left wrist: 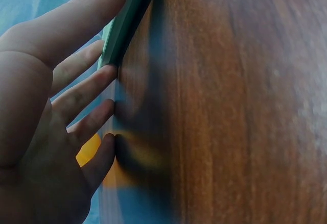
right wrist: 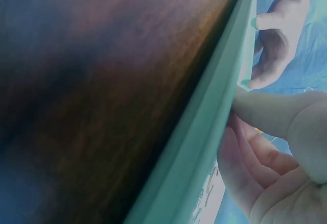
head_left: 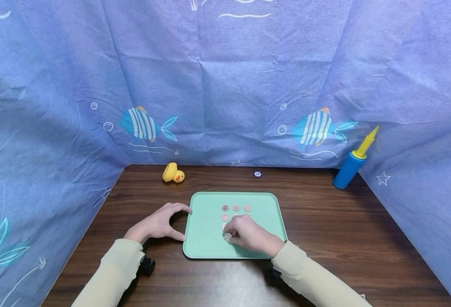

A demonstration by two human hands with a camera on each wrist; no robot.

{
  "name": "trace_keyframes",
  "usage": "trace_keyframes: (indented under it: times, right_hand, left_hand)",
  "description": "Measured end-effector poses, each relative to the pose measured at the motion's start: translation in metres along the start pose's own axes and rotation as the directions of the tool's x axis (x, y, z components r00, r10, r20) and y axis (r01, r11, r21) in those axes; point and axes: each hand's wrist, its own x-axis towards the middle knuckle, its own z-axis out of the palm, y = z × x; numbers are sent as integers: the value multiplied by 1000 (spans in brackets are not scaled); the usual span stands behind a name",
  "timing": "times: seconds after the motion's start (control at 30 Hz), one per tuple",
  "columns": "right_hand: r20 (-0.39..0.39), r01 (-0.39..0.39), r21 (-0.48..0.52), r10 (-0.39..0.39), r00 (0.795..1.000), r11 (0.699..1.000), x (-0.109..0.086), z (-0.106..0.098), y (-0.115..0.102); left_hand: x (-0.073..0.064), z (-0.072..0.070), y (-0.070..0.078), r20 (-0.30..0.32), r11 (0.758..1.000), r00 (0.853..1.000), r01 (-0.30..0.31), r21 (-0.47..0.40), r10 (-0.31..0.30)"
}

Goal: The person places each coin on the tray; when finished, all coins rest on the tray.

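Note:
A mint-green tray (head_left: 206, 204) lies on the table with several round coins on it, set in rows. The copper-coloured coin (head_left: 236, 208) is in the far row. My right hand (head_left: 248, 233) is over the tray and pinches a silvery coin (head_left: 227, 237) between thumb and fingers, near the tray's surface. It covers part of the rows behind it. The tray's rim hides those fingertips in the right wrist view. My left hand (head_left: 160, 222) touches the tray's left edge with thumb and forefinger spread apart; in the left wrist view its other fingers (left wrist: 92, 124) are loosely extended.
Behind the tray a yellow rubber duck (head_left: 173, 173) lies on its side at the left, and a dark poker chip (head_left: 257, 174) is near the back edge. A blue pump (head_left: 349, 170) with a yellow nozzle stands at the back right. Blue fish-print cloth (head_left: 241, 94) encloses the table.

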Motion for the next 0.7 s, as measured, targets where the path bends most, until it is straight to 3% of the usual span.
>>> trace_keyframes:
  times: [0.7]
  right_hand:
    - [27, -71, 6, 71, 997, 997, 3, 4, 0]
  left_hand:
    - [-1, 0, 1, -1, 1000, 1000, 13, -5, -13]
